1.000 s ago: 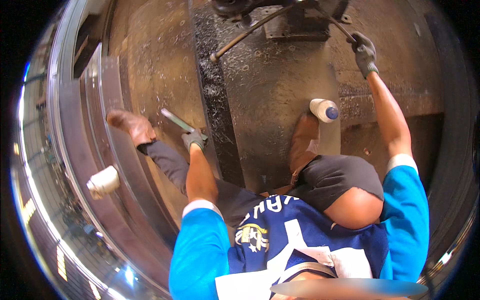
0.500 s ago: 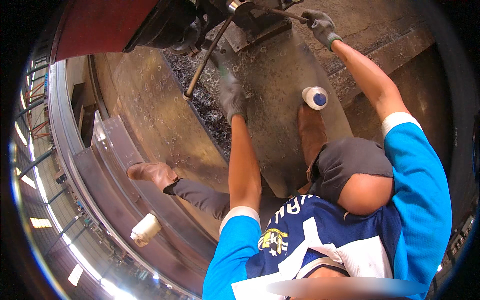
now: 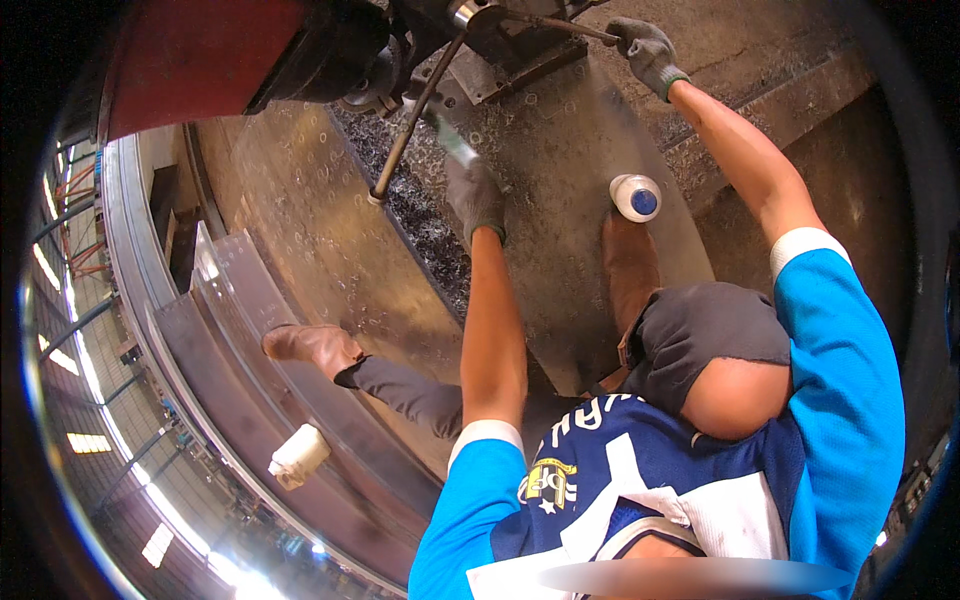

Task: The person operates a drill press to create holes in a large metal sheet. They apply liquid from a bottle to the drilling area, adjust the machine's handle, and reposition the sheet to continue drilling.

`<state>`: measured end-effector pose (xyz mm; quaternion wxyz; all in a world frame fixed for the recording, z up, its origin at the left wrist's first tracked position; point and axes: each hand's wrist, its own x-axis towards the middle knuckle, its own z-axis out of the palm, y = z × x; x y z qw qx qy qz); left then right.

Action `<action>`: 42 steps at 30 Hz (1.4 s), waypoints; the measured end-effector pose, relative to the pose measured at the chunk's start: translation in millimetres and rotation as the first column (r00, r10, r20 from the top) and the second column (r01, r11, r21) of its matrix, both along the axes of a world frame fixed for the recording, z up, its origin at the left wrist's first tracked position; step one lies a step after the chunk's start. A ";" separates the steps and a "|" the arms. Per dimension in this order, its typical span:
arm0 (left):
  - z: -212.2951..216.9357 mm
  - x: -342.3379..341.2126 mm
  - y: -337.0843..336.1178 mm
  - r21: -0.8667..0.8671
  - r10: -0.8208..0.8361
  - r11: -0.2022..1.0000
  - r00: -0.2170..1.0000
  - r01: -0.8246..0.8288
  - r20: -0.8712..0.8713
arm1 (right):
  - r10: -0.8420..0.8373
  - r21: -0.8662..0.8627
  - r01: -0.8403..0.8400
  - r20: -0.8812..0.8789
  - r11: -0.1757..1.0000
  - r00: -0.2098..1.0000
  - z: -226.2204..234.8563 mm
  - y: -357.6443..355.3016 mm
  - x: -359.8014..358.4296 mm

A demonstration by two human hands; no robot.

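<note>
Left hand: the gloved left hand [image 3: 474, 196] is stretched up at about 12 o'clock from the person's chest, fingers wrapped around a slim, light-coloured tool [image 3: 447, 137] whose tip is motion-blurred and points up towards 11 o'clock.
Right hand: the gloved right hand [image 3: 646, 50] is raised far up at about 1 o'clock, fist wrapped tight round the end of a thin metal rod [image 3: 556, 24] that runs left to the machine.
Machine: a dark machine head [image 3: 340, 50] with a red housing [image 3: 190, 55] sits along the top edge, at 11 o'clock from the left hand.
Lever bar: a second long bar [image 3: 415, 112] slants down from the machine head to about 10 o'clock of the left hand, just beside the tool.
Work surface: a big curved steel plate [image 3: 300, 240] fills the middle, with a dark band of metal chips [image 3: 420, 220] lying on it just left of the left forearm.
Bottle: a white bottle with a blue cap [image 3: 636, 197] stands on the plate at 3 o'clock from the left hand, between the two arms.
Feet: one brown boot [image 3: 312, 347] is planted at 8 o'clock from the left hand, the other boot [image 3: 628, 270] just below the bottle.
Lower rim: a white container [image 3: 298, 456] rests on the outer steel ring at about 7 o'clock.
</note>
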<state>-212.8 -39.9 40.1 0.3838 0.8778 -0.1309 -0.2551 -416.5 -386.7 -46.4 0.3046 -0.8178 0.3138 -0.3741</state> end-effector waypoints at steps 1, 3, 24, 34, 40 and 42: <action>-4.3 -0.9 4.7 0.127 -0.096 0.988 0.993 0.086 0.074 | 0.035 0.015 -0.035 0.003 0.999 0.999 0.4 -1.3 -0.4; -14.3 -10.0 24.8 0.020 0.115 0.993 0.989 -0.118 0.094 | 0.014 0.073 -0.011 -0.031 0.997 0.999 -1.2 -3.8 -0.2; -70.0 19.0 155.4 0.457 -0.218 0.889 0.841 -0.038 0.494 | 0.074 0.036 -0.075 0.028 0.997 0.997 21.4 6.3 0.0; -65.4 49.9 106.9 0.477 -0.224 0.878 0.924 0.053 0.309 | 0.078 0.164 -0.056 -0.128 0.985 0.989 54.9 16.2 0.4; -68.3 24.8 126.1 0.439 -0.488 0.829 0.831 0.347 0.265 | 0.072 0.254 -0.047 -0.092 0.966 0.993 47.5 13.3 -1.8; -82.9 26.7 103.9 0.383 -0.538 0.824 0.788 0.417 0.299 | 0.062 0.197 -0.034 -0.137 0.980 0.989 44.9 11.6 -3.8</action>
